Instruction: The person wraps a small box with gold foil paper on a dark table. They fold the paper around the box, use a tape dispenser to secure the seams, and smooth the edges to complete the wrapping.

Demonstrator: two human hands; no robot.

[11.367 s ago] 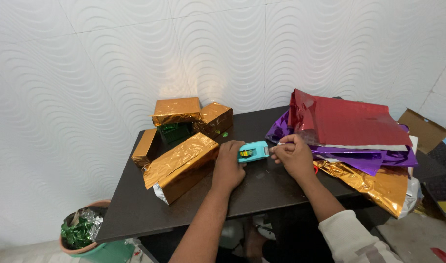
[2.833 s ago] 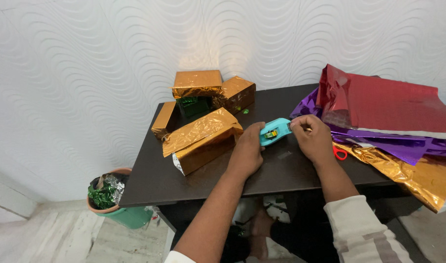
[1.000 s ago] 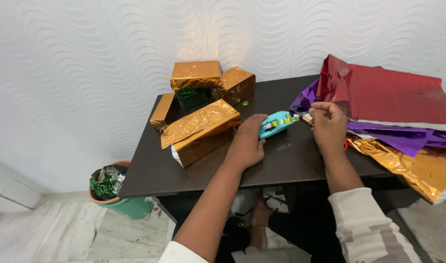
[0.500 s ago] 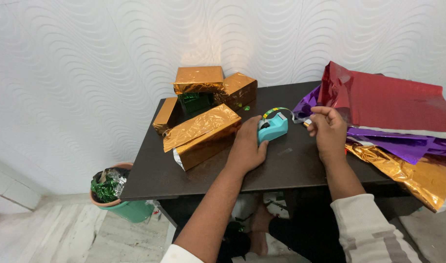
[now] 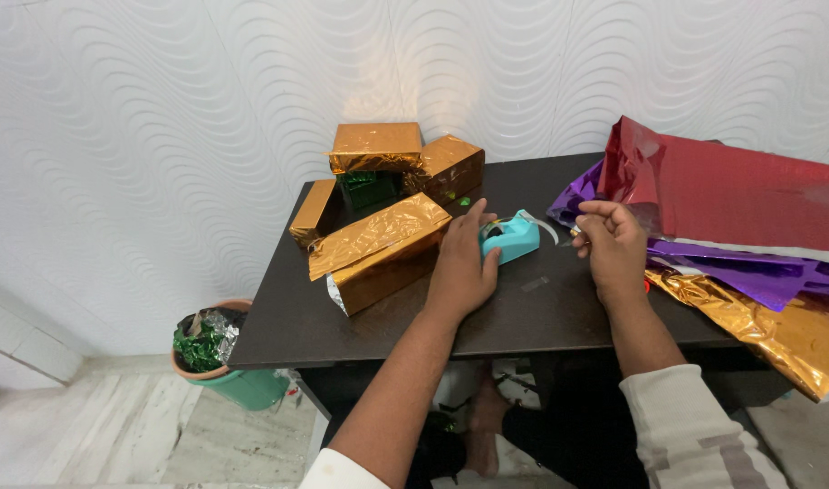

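A turquoise tape dispenser (image 5: 511,240) stands on the dark table (image 5: 387,317). My left hand (image 5: 461,268) rests against its left side and holds it down. My right hand (image 5: 611,246) is to its right, fingers pinched on the end of a strip of clear tape (image 5: 552,230) that curves out from the dispenser. A long box wrapped in gold foil (image 5: 378,249) lies just left of my left hand, its near end showing silver.
Three smaller gold-wrapped boxes (image 5: 378,148) and a green one (image 5: 369,188) sit at the back by the wall. Red, purple and gold foil sheets (image 5: 740,217) pile up on the right. A bin with foil scraps (image 5: 210,358) stands on the floor at left.
My right hand has drawn a strip of tape out from the dispenser to the right. The dispenser tipped up briefly and now sits flat under my left hand.
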